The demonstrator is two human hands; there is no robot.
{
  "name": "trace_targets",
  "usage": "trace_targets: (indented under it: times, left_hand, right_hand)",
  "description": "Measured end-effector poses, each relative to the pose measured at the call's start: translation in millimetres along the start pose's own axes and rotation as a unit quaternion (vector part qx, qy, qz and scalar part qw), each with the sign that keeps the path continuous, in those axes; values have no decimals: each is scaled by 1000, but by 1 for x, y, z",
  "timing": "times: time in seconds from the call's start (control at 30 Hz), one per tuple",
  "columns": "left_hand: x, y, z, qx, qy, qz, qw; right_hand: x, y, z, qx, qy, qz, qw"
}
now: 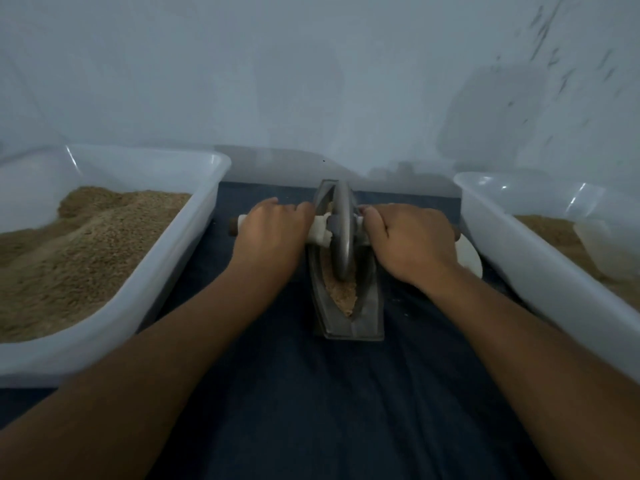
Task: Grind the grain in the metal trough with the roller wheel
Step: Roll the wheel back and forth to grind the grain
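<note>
A boat-shaped metal trough (367, 317) lies lengthwise on the dark cloth in the middle. Brown ground grain (346, 296) fills its groove at the near end. The grey roller wheel (341, 233) stands upright in the groove about mid-length. Its axle handle runs left and right, wrapped in white near the hub. My left hand (270, 233) grips the left half of the handle. My right hand (405, 240) grips the right half. The brown handle ends stick out past both hands.
A white plastic tub (149, 282) heaped with brown grain stands on the left. Another white tub (540, 268) on the right holds grain and a small translucent cup (602, 247). A white round lid (469, 259) lies by the right tub. A pale wall rises just behind.
</note>
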State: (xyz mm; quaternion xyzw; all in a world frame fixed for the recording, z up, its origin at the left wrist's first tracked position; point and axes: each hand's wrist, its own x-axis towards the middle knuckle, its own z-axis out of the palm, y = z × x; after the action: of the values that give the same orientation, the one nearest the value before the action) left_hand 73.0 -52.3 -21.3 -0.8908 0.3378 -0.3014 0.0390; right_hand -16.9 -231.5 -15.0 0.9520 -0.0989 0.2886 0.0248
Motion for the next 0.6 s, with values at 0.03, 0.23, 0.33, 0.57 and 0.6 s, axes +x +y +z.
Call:
trace_targets:
  times: [0.03, 0.23, 0.33, 0.57, 0.6]
  left_hand:
    - [-6, 0, -4, -6, -1, -2, 1000]
    - [-27, 1, -22, -4, -18, -12, 1000]
    - [-26, 0, -18, 7, -11, 4, 1000]
    - [9, -5, 13, -4, -13, 3, 1000]
    - [14, -6, 18, -2, -5, 7, 1000]
  right_hand:
    - [-4, -4, -5, 8, 4, -7, 1000]
    - [-32, -10, -25, 75, 47, -24, 996]
    - [-33, -10, -22, 81, 56, -21, 995]
    - [4, 4, 9, 9, -5, -3, 1000]
    - [9, 6, 13, 3, -2, -2, 1000]
